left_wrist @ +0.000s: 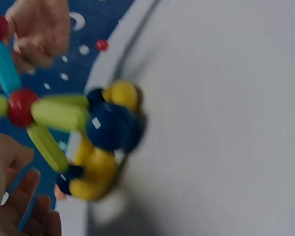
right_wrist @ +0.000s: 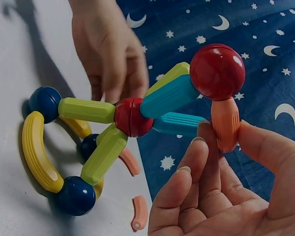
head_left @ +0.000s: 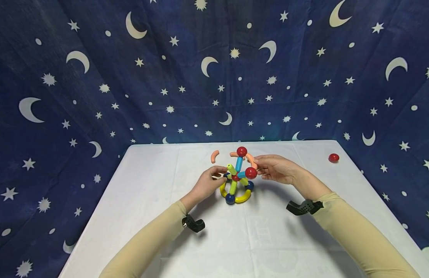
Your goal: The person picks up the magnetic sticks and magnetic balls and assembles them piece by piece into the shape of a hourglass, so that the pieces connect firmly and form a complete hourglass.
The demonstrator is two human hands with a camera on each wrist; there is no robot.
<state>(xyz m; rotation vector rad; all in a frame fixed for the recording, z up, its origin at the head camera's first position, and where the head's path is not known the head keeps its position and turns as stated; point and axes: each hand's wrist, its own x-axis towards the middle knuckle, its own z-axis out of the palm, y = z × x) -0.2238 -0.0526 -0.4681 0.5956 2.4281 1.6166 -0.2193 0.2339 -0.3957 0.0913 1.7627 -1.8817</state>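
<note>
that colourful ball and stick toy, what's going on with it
A person is working on a magnetic ball-and-rod structure standing on the white table. The right hand pinches an orange curved piece that sits under a red ball. The left hand touches the other side of the structure. A loose orange curved piece and a stray red ball lie apart on the table.

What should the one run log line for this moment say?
left hand: touches toy structure | right hand: fingers pinch orange curved piece under red ball | table: white
</note>
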